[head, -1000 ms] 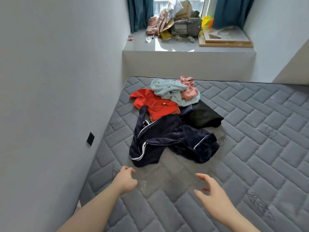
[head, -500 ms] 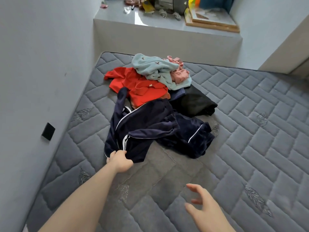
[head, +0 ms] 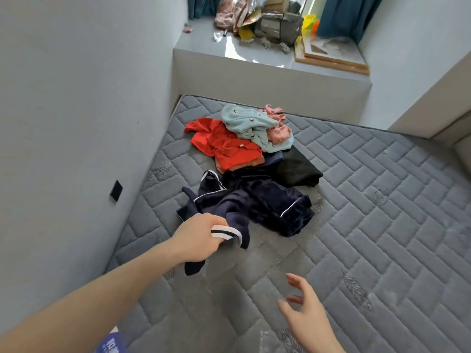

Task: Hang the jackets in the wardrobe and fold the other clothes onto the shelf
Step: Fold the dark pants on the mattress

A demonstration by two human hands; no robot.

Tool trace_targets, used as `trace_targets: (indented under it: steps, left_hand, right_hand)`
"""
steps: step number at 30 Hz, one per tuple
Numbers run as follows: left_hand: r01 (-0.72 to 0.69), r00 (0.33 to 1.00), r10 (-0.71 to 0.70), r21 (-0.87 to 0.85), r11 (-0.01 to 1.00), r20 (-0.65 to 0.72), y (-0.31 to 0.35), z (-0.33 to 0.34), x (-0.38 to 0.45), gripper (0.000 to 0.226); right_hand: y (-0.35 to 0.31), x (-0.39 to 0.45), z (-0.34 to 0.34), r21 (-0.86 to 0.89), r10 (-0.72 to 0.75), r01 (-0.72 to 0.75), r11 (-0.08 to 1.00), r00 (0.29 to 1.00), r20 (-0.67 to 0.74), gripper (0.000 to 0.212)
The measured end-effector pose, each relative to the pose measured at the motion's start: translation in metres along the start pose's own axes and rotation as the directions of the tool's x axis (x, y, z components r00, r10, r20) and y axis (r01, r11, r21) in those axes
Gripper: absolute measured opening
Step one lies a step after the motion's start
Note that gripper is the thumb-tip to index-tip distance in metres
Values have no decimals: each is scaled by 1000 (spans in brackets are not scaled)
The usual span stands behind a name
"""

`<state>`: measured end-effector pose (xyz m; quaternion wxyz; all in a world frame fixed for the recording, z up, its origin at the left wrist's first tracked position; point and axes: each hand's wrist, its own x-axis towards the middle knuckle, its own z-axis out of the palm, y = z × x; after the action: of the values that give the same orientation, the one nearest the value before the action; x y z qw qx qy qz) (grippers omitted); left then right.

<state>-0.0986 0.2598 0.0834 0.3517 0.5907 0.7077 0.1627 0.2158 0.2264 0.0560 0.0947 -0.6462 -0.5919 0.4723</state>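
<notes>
I am gripping the navy jacket [head: 254, 200] by its striped cuff with my left hand [head: 201, 238], now lifting it off the mattress [head: 382, 225]; half a second ago I was only reaching it. My right hand [head: 308, 312] is hovering spread, empty, nearer me.

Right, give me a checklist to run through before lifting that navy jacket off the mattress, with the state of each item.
1. Left hand grips the navy jacket at its striped cuff: ok.
2. Right hand free to help: ok, open and holding nothing.
3. Jacket clear of other clothes: not ok, its far edge meets the red garment and black garment.
4. Whole jacket off the mattress: not ok, most lies bunched.
5. Wardrobe within reach: cannot tell, not in view.
</notes>
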Motion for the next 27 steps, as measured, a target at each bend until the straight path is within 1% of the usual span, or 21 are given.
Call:
trace_targets:
  steps: [2,4,7,9,11,12,15,17,19,20,21,23,24,25,27]
  left_hand:
    - [-84,996,85,-68,994,16,34,-25,-37,24]
    - [-121,992,124,-125,985,16,64,-45,-71,28]
    - [-150,988,153,-126,981,10,103,-68,-121,27]
    - [-183,983,180,-111,977,-36,123,-77,-148,24]
    - [-217,972,208,-89,972,-105,141,-83,-170,19]
    - [-230,966,219,-73,970,-138,148,-84,-179,17]
    - [-254,941,247,3,967,-231,167,-88,-194,13]
    - [-247,932,242,15,969,-270,180,-92,-197,14]
    - [-252,925,247,22,968,-287,193,-95,-198,15]
    - [-263,920,261,33,964,-294,199,-95,-198,17]
    - [-277,913,278,47,960,-300,206,-95,-198,18]
    - [-298,899,308,82,951,-311,218,-94,-193,22]
    - [-299,892,316,102,949,-325,220,-95,-188,24]
    - [-287,884,312,124,950,-348,220,-98,-182,26]
    - [-217,864,272,173,961,-423,213,-106,-168,29]
  right_hand:
    - [-11,-26,-7,-26,-39,40,999,999,30,63]
    - [-21,-51,-8,-37,-71,75,997,993,94,77]
    - [-38,-96,0,-3,-102,105,994,969,224,94]
    - [-46,-125,11,22,-139,139,990,949,281,93]
    - [-51,-152,24,68,-174,161,985,928,329,81]
    - [-52,-165,31,110,-189,161,981,919,347,79]
    - [-51,-194,41,227,-212,134,965,907,363,89]
    - [-48,-204,38,234,-208,120,965,891,404,97]
    - [-46,-212,34,206,-220,142,968,875,431,99]
    - [-47,-215,34,189,-211,144,971,888,409,95]
    - [-48,-216,33,185,-199,139,973,911,361,85]
    - [-53,-212,30,196,-174,130,972,957,230,41]
    - [-56,-207,25,198,-156,119,973,971,182,22]
    - [-59,-203,18,200,-142,110,974,978,154,16]
    - [-63,-196,-1,227,-113,81,971,984,134,21]
